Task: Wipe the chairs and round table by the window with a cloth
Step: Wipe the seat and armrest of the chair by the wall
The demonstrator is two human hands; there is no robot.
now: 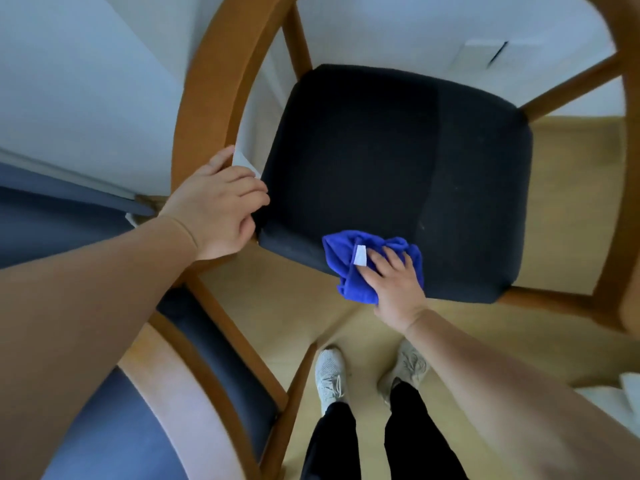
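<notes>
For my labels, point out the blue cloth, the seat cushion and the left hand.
blue cloth [339, 259], head view, bunched left fold.
seat cushion [398, 161], head view, middle of top.
left hand [218, 209], head view, back of hand.

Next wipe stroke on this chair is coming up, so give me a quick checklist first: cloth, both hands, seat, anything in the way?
1. The crumpled blue cloth lies on the black fabric seat cushion, at its near edge: ok.
2. The right hand presses flat on the cloth: ok.
3. The left hand holds the curved brown wooden chair frame to steady it: ok.
4. Nothing else lies on the seat ahead of the cloth: ok.
5. Which parts of the seat are already wiped: cannot tell.
</notes>
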